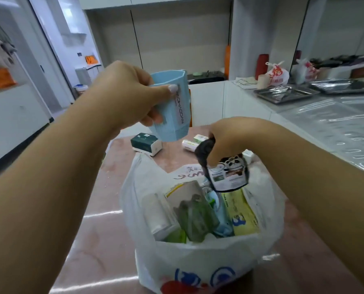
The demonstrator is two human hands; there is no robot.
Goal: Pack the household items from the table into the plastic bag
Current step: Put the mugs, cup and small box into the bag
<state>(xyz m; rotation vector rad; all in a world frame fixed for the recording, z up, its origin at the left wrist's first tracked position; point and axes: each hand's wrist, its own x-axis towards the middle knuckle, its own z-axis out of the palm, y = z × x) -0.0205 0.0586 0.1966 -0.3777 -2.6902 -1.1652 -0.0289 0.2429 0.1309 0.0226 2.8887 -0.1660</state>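
Left hand [121, 96] raised above the far part of the pink counter [96, 240], fingers [155, 118] and thumb curled round a light blue cup [172, 115] with faceted sides, held tilted, mouth toward the upper left, a strip of printed letters down its side. Cup in the air, clear of the counter, above and beyond the bag.

Right hand [230, 137] lower and nearer, just above the bag's far rim, pinching the crumpled top of a dark-edged pouch [230, 175] printed with a panda. Pouch hanging down from the grip, lower edge at the mouth of the bag.

White plastic bag [198, 257] standing open on the counter, near edge folded outward, blue and red print on the front. Inside, packed upright side by side: a white cylinder [157, 213] at the left, a green wrapped pack [193, 219] in the middle, something blue just right of it, a yellow box [242, 215] at the right. Finer detail too blurred to tell.

Beyond the bag on the counter: a dark green and white box [146, 143], and 1 small white and green tube box [192, 142] lying flat near the right hand.

At the right, a foil-covered worktop [336, 122] bearing metal trays [285, 93], with a red-printed bag [276, 75] behind.
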